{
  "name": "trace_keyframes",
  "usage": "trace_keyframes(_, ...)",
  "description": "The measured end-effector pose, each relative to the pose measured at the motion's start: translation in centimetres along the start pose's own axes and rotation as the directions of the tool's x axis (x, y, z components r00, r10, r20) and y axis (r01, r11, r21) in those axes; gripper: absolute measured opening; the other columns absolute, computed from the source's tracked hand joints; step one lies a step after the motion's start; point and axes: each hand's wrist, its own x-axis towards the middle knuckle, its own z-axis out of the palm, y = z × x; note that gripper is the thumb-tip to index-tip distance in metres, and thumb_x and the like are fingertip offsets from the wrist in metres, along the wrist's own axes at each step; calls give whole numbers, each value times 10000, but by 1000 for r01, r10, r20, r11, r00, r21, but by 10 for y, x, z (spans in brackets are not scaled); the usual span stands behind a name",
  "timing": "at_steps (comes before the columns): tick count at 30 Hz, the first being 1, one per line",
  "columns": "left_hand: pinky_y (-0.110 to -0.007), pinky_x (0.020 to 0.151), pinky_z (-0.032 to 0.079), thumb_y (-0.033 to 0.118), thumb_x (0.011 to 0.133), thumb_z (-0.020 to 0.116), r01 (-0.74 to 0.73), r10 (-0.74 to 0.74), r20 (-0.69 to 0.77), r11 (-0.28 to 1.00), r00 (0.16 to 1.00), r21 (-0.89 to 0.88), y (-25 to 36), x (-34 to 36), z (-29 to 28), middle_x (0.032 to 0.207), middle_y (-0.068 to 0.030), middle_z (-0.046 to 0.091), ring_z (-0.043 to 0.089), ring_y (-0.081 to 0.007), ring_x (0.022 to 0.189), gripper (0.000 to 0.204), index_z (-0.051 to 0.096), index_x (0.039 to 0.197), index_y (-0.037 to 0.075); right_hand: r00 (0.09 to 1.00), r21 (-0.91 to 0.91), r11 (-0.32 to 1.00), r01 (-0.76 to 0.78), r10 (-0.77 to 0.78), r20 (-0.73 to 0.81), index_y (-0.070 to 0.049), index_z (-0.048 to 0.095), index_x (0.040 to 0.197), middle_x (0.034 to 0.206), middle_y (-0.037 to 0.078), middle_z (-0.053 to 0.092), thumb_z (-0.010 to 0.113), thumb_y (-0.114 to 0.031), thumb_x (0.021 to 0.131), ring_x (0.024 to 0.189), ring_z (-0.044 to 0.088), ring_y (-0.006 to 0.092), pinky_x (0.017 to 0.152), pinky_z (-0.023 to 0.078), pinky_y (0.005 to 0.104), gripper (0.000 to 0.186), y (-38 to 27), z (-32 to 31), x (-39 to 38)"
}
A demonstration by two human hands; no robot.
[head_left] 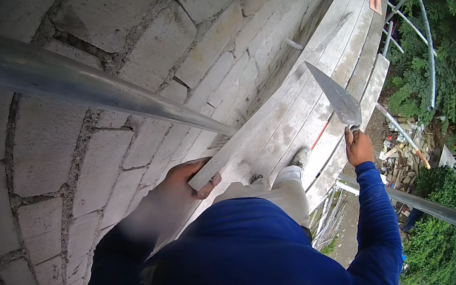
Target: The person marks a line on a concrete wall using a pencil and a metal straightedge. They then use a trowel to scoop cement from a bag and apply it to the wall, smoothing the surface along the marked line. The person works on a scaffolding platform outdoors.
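Observation:
My left hand (187, 179) is closed around the near end of a long, straight grey bar (220, 160), which looks like a straightedge. From there the bar slants up and away beside the block wall (153, 47). In my right hand (358, 147) is a pointing trowel (335, 95), gripped by its handle, which my fingers mostly hide. Its broad metal blade points up and to the left, above the planks, and looks bare. My shoes stand on the scaffold planks (292, 130) below.
A metal scaffold tube (99, 86) crosses from the left toward the bar. Another tube (438, 211) lies to my right. Beyond the planks' right edge there is a drop to rubble (403, 147) and green plants (430, 258). An orange flat tool (375, 4) rests at the planks' far end.

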Motion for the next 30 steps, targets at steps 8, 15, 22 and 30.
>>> trace_keyframes(8,-322,682,390,393,1060,357,-161,211,92,909,973,-385,-10,0,-9,1052,-180,569,439,-183,686,577,451,1396,-67,935,497,807,319,-353,-27,8,575,1157,915,277,680,609,2,923,871,642,500,749,512,504,236,-86,44,-73)
trace_keyframes(15,-308,653,361,383,1057,419,-137,217,134,884,967,-448,-8,3,-4,964,-114,518,412,-154,660,490,491,1324,-22,905,362,864,350,-412,108,-1,555,1205,932,267,672,638,-44,896,846,645,493,759,516,532,323,-109,-8,-73)
trace_keyframes(22,-294,617,347,370,1068,388,-110,170,93,885,981,-453,-17,2,-2,919,-69,509,393,-120,616,380,527,1206,44,667,249,728,639,-685,293,23,541,1181,961,251,670,678,-150,872,771,666,457,719,538,536,379,-176,-42,-99)
trace_keyframes(30,-274,599,356,336,1059,374,-230,206,-147,957,967,-178,-45,14,-15,892,-53,512,397,-110,591,388,528,1259,40,592,256,627,736,-779,207,64,540,1156,942,248,656,687,-137,851,761,677,435,695,552,510,394,-200,-38,-126)
